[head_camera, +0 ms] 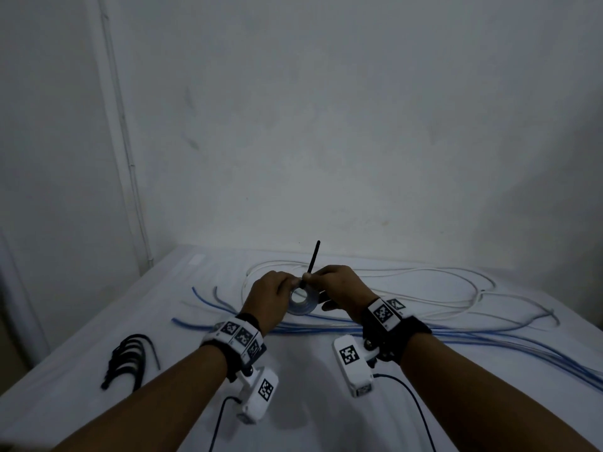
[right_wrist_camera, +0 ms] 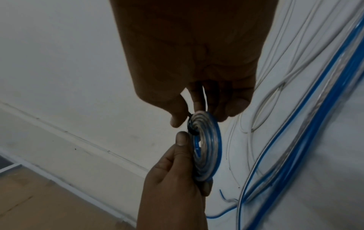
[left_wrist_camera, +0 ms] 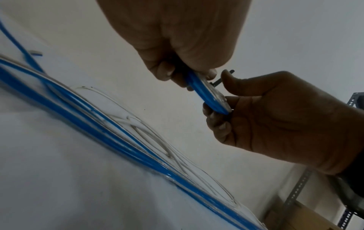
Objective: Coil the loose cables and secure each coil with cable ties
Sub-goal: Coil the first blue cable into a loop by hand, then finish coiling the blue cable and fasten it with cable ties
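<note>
Coil of blue-and-clear flat cable [head_camera: 301, 301] between both hands above white desk [head_camera: 303, 380] | left hand [head_camera: 267, 296] gripping coil rim | right hand [head_camera: 339, 288] pinching black plastic cable tie [head_camera: 312, 259] at coil top

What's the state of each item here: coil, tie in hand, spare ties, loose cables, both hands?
blue coil: wound flat, held off the table between both hands
cable tie: looped round the coil, tail sticking up
left hand: grips the coil
right hand: pinches the cable tie
spare ties: bundled on the table
blue cables: loose, uncoiled
white cables: loose, uncoiled
</note>
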